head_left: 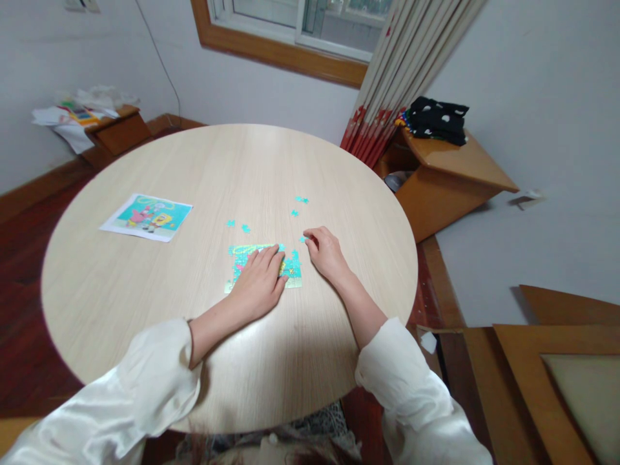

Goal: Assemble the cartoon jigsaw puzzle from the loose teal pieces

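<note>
A part-built puzzle is shown near the middle of the round table, pressed flat under the open left hand. A loose piece is pinched by the fingertips of the right hand, just beside the puzzle. The pieces are judged thin, light, and easily bent; each is best gripped at its edges. More spare pieces are seen beyond.

Puzzle on table; picture sheet left (loose pieces behind).

Turquoise puzzle, pale wood-grain table, white sleeves.
</note>
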{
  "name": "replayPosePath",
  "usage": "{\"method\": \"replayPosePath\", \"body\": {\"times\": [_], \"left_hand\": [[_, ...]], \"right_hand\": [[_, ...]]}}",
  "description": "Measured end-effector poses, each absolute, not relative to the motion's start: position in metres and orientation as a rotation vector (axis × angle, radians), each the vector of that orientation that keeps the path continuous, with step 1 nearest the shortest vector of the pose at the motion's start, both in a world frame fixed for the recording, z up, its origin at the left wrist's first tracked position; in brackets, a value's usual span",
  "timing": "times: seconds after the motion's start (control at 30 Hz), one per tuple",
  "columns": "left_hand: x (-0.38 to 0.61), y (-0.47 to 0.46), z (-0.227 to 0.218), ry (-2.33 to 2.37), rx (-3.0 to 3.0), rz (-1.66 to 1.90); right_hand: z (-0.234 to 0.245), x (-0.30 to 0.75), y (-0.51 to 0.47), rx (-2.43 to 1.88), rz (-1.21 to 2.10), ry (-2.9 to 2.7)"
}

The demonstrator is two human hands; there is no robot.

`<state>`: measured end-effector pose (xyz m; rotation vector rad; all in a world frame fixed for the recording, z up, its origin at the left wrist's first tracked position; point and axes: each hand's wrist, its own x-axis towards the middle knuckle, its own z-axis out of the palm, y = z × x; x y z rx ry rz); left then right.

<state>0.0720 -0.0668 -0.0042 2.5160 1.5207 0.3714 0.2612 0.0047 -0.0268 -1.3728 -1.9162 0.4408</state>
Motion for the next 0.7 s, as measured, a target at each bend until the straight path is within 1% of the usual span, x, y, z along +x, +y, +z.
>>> {"method": "replayPosePath", "body": {"times": [0.2,0.43,0.7], "left_hand": [[0.073,-0.071,0.001,1.533,2.556,0.374],[0.08,-0.086,-0.001,1.478,2.634,0.209],[0.082,-0.092,-0.007,1.481,2.691,0.116]], "right_hand": [[-0.015,0.258,-0.007,-1.258,0.548,-2.022],[-0.01,0.26,-0.01,-1.219,0.69,-2.139],[-0.011,0.259,-0.006,-1.192,0.672,-2.048]]}}
